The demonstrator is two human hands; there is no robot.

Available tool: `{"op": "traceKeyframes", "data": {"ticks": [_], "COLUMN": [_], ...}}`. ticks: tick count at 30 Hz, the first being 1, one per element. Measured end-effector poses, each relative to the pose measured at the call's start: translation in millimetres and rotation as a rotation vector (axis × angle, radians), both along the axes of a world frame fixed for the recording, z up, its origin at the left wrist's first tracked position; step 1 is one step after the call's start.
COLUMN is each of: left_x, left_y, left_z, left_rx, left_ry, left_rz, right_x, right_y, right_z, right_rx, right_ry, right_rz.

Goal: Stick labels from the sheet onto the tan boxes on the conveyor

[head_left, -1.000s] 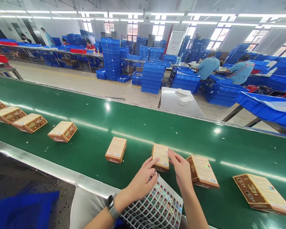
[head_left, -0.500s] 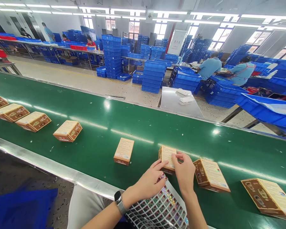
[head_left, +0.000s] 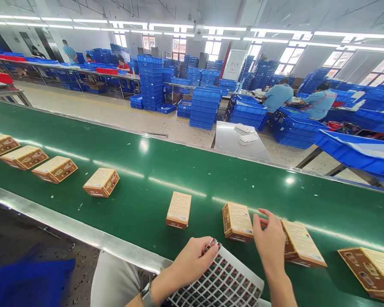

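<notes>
1. The sticker sheet, a white sheet with rows of small dark, shiny labels, lies at the near edge of the green conveyor belt, its lower part running out of view at the bottom.
2. The left hand grips the sheet's upper left corner, fingers curled over the edge and thumb on top.
3. The right hand is loosely open and holds nothing; it rests on the belt between two cartons, its fingertips reaching toward the nearer box and its back covering the left end of the next box.
4. Both cartons lie flat, tan with printed text on top and brown sides.
5. Another box lies apart to the left, and a larger-looking one sits at the far right edge.
6. Further left along the belt, four more boxes lie in a loose row.
7. A steel rail edges the belt on the near side.
8. Beyond the belt stand stacked blue crates, and two people in light blue shirts work at a far desk.
</notes>
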State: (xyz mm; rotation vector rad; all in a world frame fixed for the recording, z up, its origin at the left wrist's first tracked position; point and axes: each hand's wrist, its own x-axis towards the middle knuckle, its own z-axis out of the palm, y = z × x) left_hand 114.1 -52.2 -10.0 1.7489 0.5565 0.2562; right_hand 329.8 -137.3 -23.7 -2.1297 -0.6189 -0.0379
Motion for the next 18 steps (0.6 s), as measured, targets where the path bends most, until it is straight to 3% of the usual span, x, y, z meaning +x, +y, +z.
{"op": "traceKeyframes", "data": {"ticks": [2,4,6,13,16,18], "left_x": [-6,-10,-13,-21,-21,-22], "left_y": [-1,-2,-4,-9,-8,-4], "left_z": [-0.6,-1.1,-0.4,4.7,0.4,-2.9], "left_rx": [-0.045,-0.085,-0.103,-0.067,-0.048,-0.057], "left_ry": [-0.032,-0.063,-0.083,-0.066,-0.045,-0.055], "left_rz": [0.046,0.084,0.108,0.113,0.169,0.244], "right_x": [-20,-45,-68,-87,-90,-92], "right_y": [-8,-13,-13,-5,-8,-8], "right_z": [8.6,14.4,15.5,5.9,9.5,12.2], "right_rx": [0.047,0.055,0.072,0.153,0.182,0.18], "right_ry": [-0.078,-0.079,-0.151,-0.32,-0.271,-0.116], "right_rz": [0.224,0.536,0.721,0.749,0.752,0.736]}}
